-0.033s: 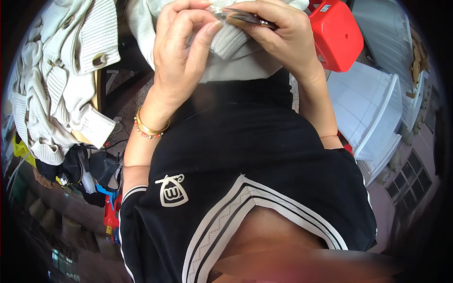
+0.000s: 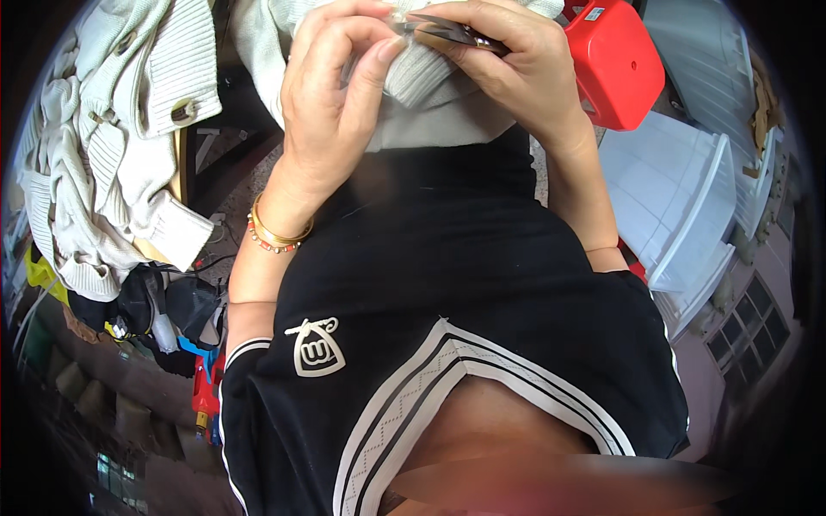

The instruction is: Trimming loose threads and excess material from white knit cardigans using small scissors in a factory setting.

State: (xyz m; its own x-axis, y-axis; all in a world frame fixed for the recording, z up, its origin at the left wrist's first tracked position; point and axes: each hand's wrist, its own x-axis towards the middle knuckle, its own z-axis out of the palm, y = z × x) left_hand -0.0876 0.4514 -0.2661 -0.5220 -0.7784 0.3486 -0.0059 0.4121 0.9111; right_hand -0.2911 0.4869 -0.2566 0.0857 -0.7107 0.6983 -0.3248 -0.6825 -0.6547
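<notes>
On my lap lies a cream knit garment [image 2: 422, 77] with a ribbed band, running up past the top edge of the view. My right hand [image 2: 525, 60] is closed around a pair of dark thread snips [image 2: 456, 34], with the pointed blades aimed left across the knit. Close by the blade tips, my left hand [image 2: 331, 95] has its thumb and forefinger pinched together over the garment. What sits between those fingertips is too small to make out.
To the left, a pile of cream knit garments [image 2: 112, 163] with dark buttons rests on a wooden-edged surface. A red plastic stool [image 2: 615, 69] stands beyond my right hand. Translucent white plastic bins [image 2: 658, 189] are at the right. Dark bags [image 2: 163, 301] lie below the pile.
</notes>
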